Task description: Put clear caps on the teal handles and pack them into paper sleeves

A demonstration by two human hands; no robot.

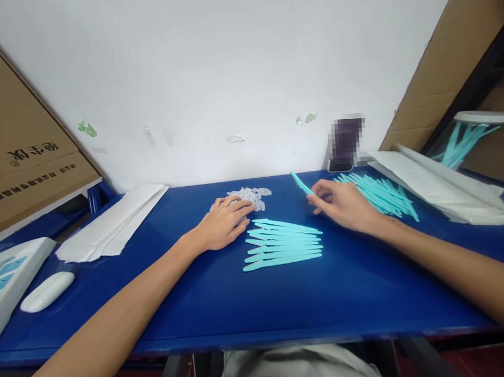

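My left hand rests over the near-left side of a small heap of pale, translucent blade caps, its fingers stretched out and apart. The palm side is hidden. Pinched between the thumb and fingers of my right hand is a turquoise eyebrow razor, tilted with its far end up and to the left. Between and below my hands, several turquoise razors lie fanned in a row on the blue table. A larger loose pile of such razors sits just beyond my right wrist.
White folded sheets lie at left, with more white sheets at right. A white mouse-shaped object and a white device stand far left. A clear jar holds turquoise sticks. A blurred-out phone-like object leans on the wall.
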